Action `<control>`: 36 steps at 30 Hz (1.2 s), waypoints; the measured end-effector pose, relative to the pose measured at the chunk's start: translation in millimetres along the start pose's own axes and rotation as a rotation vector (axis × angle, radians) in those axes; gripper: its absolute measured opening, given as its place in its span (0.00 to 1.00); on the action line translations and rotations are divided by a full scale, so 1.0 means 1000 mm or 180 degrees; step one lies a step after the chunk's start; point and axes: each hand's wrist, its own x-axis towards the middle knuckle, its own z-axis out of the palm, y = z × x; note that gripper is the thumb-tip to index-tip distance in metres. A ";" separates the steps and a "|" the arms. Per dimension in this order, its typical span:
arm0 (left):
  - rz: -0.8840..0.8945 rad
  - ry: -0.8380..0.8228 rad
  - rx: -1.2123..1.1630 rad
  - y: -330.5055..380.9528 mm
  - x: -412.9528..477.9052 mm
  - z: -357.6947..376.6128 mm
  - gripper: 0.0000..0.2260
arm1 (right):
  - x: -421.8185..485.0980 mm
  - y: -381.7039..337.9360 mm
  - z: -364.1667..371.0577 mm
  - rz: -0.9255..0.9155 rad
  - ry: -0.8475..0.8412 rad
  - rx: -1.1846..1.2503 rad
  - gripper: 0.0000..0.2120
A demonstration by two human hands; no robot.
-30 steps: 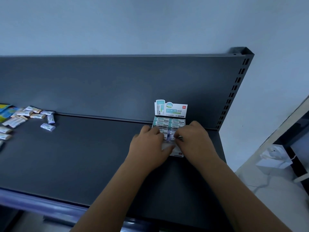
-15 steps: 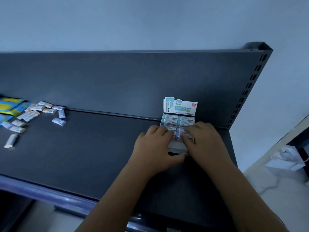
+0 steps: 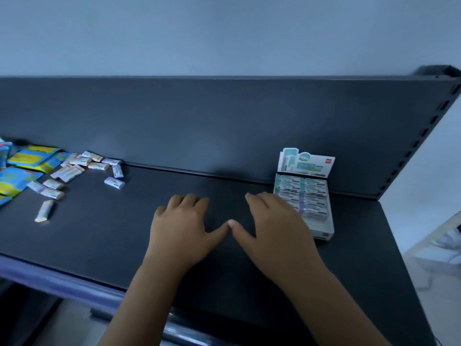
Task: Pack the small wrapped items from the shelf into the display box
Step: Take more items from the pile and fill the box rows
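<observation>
Both hands have left the box. My left hand and right hand are flat over the shelf, fingers loosely spread, holding nothing. The box stands just right of the right hand, near the shelf's end. The loose items lie far left, with open shelf between.

Pale blue-grey wall fills the top. Below it stands a dark grey metal shelf with a tall back panel, a slotted upright at right and a purplish front edge. Pale floor shows at lower right. The light is dim and bluish.
</observation>
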 end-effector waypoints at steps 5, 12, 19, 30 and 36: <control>0.0152 -0.0060 -0.0035 -0.070 0.014 0.007 0.34 | 0.029 -0.057 0.038 0.0245 -0.0004 -0.0135 0.28; 0.0480 -0.0265 -0.0115 -0.163 0.023 0.004 0.32 | 0.056 -0.140 0.090 0.0697 0.0039 0.0184 0.26; 0.0346 -0.0302 -0.0210 -0.218 0.020 0.000 0.31 | 0.076 -0.183 0.111 0.0658 -0.0034 0.0379 0.25; 0.0038 -0.0262 -0.0257 -0.316 0.046 -0.004 0.28 | 0.125 -0.229 0.148 0.0384 -0.0406 0.0591 0.18; 0.0190 -0.0165 -0.0488 -0.389 0.094 0.001 0.18 | 0.163 -0.268 0.183 0.0421 -0.0391 0.0351 0.12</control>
